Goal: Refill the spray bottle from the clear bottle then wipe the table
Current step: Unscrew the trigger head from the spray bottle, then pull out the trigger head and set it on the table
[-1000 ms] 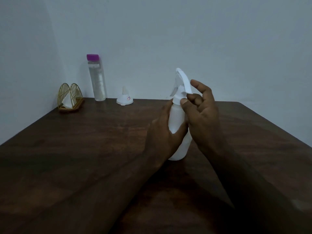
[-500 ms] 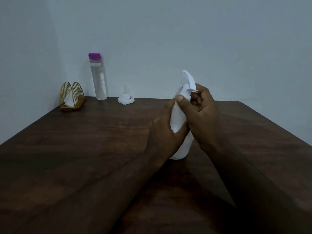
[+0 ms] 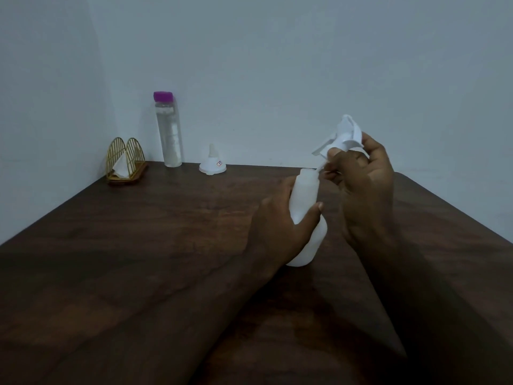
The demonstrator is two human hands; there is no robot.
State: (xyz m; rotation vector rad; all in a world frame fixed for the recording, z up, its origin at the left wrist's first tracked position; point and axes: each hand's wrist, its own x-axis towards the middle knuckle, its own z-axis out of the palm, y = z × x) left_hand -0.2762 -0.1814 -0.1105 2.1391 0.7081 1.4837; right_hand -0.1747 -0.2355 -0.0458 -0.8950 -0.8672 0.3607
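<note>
White opaque plastic spray bottle [image 3: 305, 207] stands upright on dark wood-grain counter [image 3: 138, 259], neck open. Left hand [image 3: 283, 229]: grip clenched around bottle body. Right hand [image 3: 363, 187]: grip grasping the white plastic trigger spray head [image 3: 345, 137], held just above and right of the bottle neck, tilted. Behind and left of the bottle, at the wall: white plastic funnel [image 3: 212, 163], inverted; tall clear bottle with purple cap [image 3: 168, 132]; gold wire napkin holder with white napkin [image 3: 125, 162] farthest left.
</note>
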